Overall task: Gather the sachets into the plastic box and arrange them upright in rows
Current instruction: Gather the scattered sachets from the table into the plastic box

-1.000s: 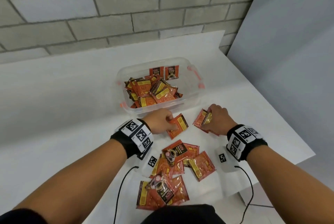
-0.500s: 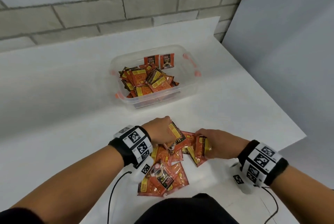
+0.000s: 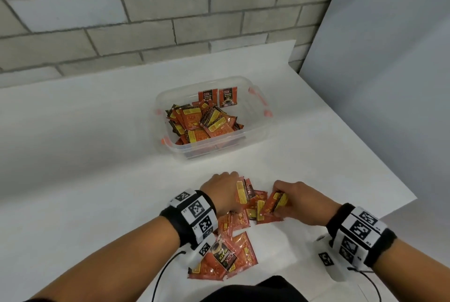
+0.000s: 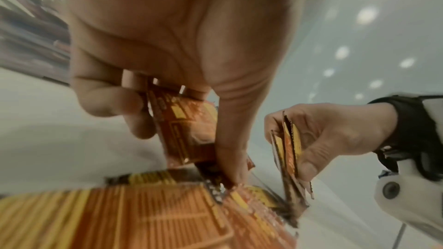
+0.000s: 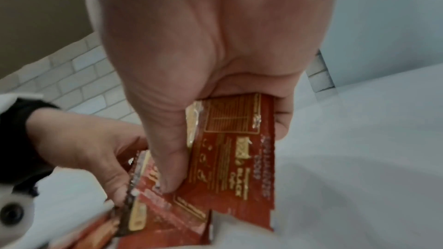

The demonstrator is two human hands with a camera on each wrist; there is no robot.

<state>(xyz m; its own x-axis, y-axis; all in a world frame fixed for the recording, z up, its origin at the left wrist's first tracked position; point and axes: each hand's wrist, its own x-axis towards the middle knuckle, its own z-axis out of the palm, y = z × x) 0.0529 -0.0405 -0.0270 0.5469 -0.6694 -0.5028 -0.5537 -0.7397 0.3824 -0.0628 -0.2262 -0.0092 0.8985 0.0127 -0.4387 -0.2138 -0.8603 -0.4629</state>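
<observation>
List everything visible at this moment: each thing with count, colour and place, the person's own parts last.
plastic box: one, clear with orange clips, far middle of table
sachets in box: many, red and yellow; most jumbled, two upright at the far wall
loose sachets: several, red, on the table near the person
table: one, white
brick wall: grey-white, behind the table
wrist bands: two, black with white markers
left hand: grips sachets
right hand: grips sachets on edge

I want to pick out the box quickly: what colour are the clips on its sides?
Orange clips on the clear plastic box, best seen in the head view.
</observation>
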